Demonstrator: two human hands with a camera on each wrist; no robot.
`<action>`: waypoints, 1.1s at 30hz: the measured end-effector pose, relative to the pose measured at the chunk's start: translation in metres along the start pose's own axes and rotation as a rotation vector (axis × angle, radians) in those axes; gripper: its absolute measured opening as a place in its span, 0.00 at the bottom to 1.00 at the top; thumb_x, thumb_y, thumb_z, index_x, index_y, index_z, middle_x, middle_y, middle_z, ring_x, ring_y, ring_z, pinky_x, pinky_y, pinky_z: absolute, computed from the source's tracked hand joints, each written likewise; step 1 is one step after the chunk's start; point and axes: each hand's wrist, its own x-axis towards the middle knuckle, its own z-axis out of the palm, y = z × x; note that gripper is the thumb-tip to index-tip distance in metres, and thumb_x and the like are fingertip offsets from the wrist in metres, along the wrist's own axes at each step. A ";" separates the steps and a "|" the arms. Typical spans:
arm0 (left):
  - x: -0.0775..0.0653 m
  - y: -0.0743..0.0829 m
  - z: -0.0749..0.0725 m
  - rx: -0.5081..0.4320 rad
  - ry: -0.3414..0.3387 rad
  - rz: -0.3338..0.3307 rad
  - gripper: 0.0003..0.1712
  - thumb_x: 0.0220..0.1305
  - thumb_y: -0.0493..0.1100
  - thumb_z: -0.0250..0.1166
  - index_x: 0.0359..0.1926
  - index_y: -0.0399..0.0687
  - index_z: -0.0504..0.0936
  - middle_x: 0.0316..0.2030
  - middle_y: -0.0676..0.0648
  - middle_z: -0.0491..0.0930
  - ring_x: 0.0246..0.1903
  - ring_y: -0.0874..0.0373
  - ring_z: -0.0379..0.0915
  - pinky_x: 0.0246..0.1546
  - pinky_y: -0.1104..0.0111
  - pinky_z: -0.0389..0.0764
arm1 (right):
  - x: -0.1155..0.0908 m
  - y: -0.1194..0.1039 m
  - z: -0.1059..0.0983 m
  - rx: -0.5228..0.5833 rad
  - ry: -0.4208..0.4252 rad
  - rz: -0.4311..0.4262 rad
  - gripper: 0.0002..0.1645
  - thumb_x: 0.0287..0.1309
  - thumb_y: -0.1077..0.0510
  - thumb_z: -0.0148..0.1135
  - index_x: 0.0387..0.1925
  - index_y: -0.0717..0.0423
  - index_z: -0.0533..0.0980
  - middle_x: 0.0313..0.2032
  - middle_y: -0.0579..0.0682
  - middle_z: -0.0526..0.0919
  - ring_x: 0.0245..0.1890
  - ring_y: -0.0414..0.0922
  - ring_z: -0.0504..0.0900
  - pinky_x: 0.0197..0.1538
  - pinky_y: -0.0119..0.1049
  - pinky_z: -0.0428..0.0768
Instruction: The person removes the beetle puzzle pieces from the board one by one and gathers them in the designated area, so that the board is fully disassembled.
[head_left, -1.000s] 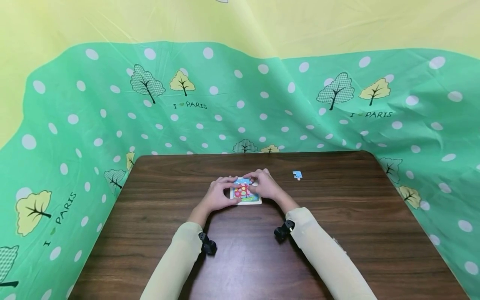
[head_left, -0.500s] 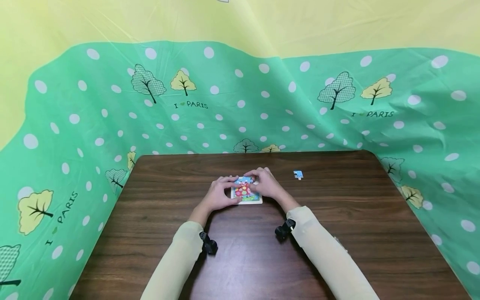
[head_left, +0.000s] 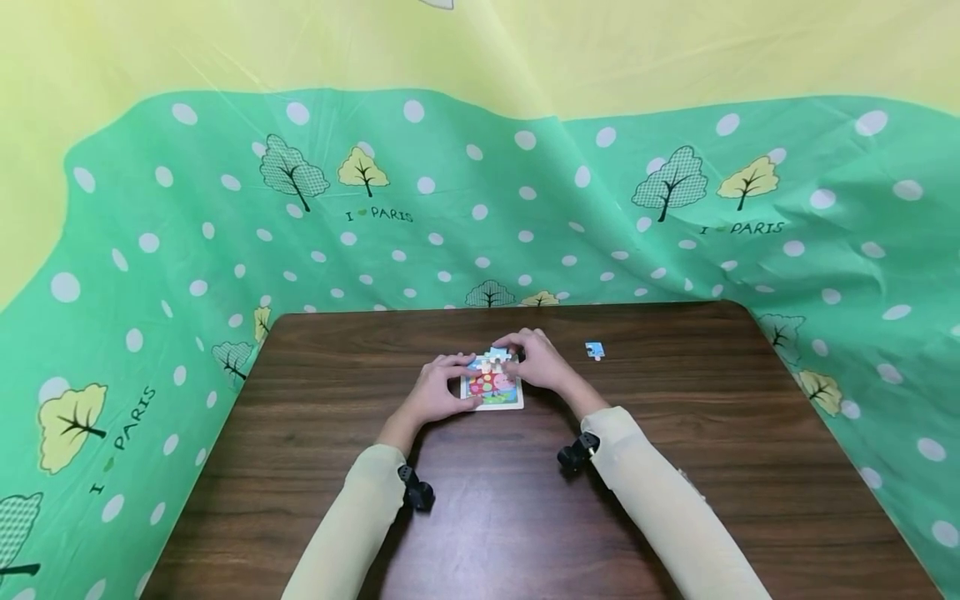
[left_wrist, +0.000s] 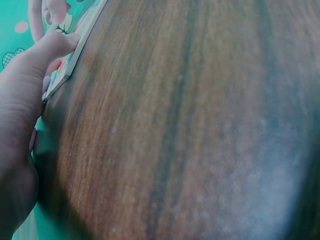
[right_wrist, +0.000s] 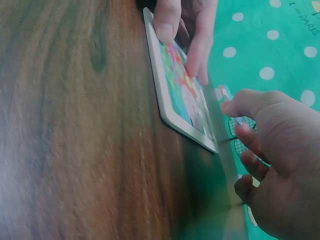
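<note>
A small jigsaw puzzle board with a white rim lies flat near the middle of the table; its picture shows a red, spotted shape on blue and green. My left hand holds the board at its left side, thumb and fingertips on its surface, as the right wrist view shows too. Over the board's far edge, my right hand pinches a light blue puzzle piece between thumb and fingers. That puzzle piece is raised off the board in the right wrist view, partly hidden by the fingertips.
Another blue puzzle piece lies on the table to the right of my right hand. The brown wooden table ends at the back against a green and yellow cloth. Small black cameras sit at both wrists.
My right hand has lifted the light blue puzzle piece off the top of the board and drawn slightly away to the right. The left hand stays where it was.
</note>
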 end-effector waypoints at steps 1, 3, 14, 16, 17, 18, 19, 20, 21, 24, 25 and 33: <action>0.000 0.000 0.000 0.002 0.001 -0.002 0.31 0.63 0.55 0.82 0.64 0.49 0.92 0.79 0.46 0.80 0.82 0.42 0.71 0.86 0.32 0.58 | -0.003 -0.010 -0.004 -0.017 -0.003 0.027 0.23 0.69 0.61 0.75 0.63 0.55 0.88 0.42 0.53 0.82 0.48 0.52 0.71 0.52 0.43 0.67; 0.000 0.001 0.000 0.004 0.000 -0.007 0.30 0.63 0.55 0.82 0.64 0.50 0.92 0.79 0.46 0.80 0.82 0.42 0.71 0.85 0.32 0.59 | -0.004 -0.011 -0.007 -0.038 -0.003 0.032 0.22 0.69 0.61 0.75 0.64 0.54 0.88 0.42 0.53 0.82 0.49 0.51 0.70 0.52 0.42 0.67; -0.002 0.004 -0.001 -0.007 -0.005 -0.025 0.30 0.63 0.53 0.82 0.64 0.50 0.92 0.79 0.47 0.79 0.83 0.42 0.69 0.86 0.33 0.58 | -0.009 -0.004 -0.024 -0.045 0.011 0.048 0.21 0.72 0.60 0.75 0.64 0.54 0.88 0.43 0.55 0.83 0.49 0.52 0.70 0.52 0.44 0.67; -0.002 0.004 -0.001 -0.005 -0.007 -0.029 0.30 0.63 0.53 0.82 0.64 0.50 0.92 0.80 0.47 0.79 0.84 0.43 0.69 0.87 0.33 0.57 | -0.009 -0.002 -0.028 -0.051 0.018 0.044 0.21 0.72 0.61 0.74 0.64 0.55 0.88 0.43 0.55 0.83 0.49 0.52 0.71 0.53 0.44 0.67; -0.002 0.004 -0.001 -0.005 -0.009 -0.031 0.30 0.63 0.53 0.82 0.64 0.50 0.92 0.80 0.47 0.79 0.84 0.43 0.69 0.87 0.33 0.56 | -0.010 -0.001 -0.030 -0.054 0.023 0.040 0.21 0.71 0.61 0.75 0.63 0.55 0.88 0.43 0.55 0.83 0.48 0.52 0.71 0.53 0.44 0.67; -0.001 0.004 -0.001 -0.008 -0.010 -0.032 0.30 0.63 0.53 0.82 0.64 0.50 0.92 0.80 0.48 0.79 0.84 0.43 0.69 0.87 0.33 0.56 | -0.010 0.000 -0.032 -0.056 0.026 0.036 0.21 0.71 0.62 0.75 0.63 0.55 0.88 0.43 0.55 0.84 0.48 0.52 0.71 0.53 0.44 0.67; -0.001 0.004 -0.001 -0.006 -0.010 -0.032 0.30 0.63 0.53 0.82 0.64 0.50 0.92 0.80 0.48 0.79 0.84 0.44 0.69 0.87 0.34 0.56 | -0.010 0.001 -0.034 -0.060 0.031 0.029 0.21 0.70 0.62 0.75 0.63 0.55 0.88 0.42 0.55 0.84 0.48 0.52 0.72 0.53 0.44 0.67; -0.001 0.004 -0.001 -0.006 -0.010 -0.033 0.30 0.63 0.53 0.82 0.64 0.51 0.92 0.80 0.48 0.79 0.84 0.44 0.68 0.88 0.34 0.55 | -0.011 0.002 -0.036 -0.063 0.035 0.024 0.21 0.70 0.62 0.75 0.63 0.56 0.88 0.42 0.56 0.84 0.48 0.52 0.72 0.53 0.44 0.67; -0.001 0.004 0.000 -0.004 -0.010 -0.033 0.30 0.63 0.53 0.82 0.64 0.50 0.92 0.80 0.48 0.78 0.85 0.44 0.68 0.88 0.34 0.55 | -0.011 0.002 -0.038 -0.067 0.040 0.019 0.21 0.69 0.62 0.75 0.62 0.56 0.88 0.42 0.56 0.85 0.48 0.53 0.72 0.54 0.44 0.67; -0.001 0.004 0.000 -0.002 -0.011 -0.037 0.30 0.64 0.53 0.82 0.65 0.50 0.92 0.80 0.48 0.78 0.85 0.44 0.68 0.88 0.35 0.54 | -0.013 0.005 -0.043 -0.073 0.051 0.007 0.21 0.68 0.63 0.75 0.62 0.58 0.88 0.42 0.56 0.85 0.47 0.53 0.72 0.53 0.44 0.66; -0.001 0.004 0.000 0.000 -0.012 -0.037 0.30 0.64 0.53 0.82 0.65 0.50 0.92 0.80 0.48 0.78 0.85 0.44 0.67 0.89 0.35 0.54 | -0.013 0.007 -0.045 -0.073 0.053 0.006 0.22 0.68 0.64 0.75 0.62 0.58 0.88 0.42 0.56 0.85 0.47 0.53 0.72 0.53 0.44 0.66; -0.003 0.005 0.002 0.005 -0.009 -0.026 0.30 0.64 0.52 0.81 0.65 0.49 0.92 0.80 0.47 0.78 0.85 0.44 0.68 0.89 0.36 0.54 | -0.019 0.017 -0.058 -0.057 0.061 0.042 0.23 0.68 0.64 0.74 0.64 0.59 0.87 0.43 0.57 0.85 0.50 0.55 0.71 0.53 0.44 0.66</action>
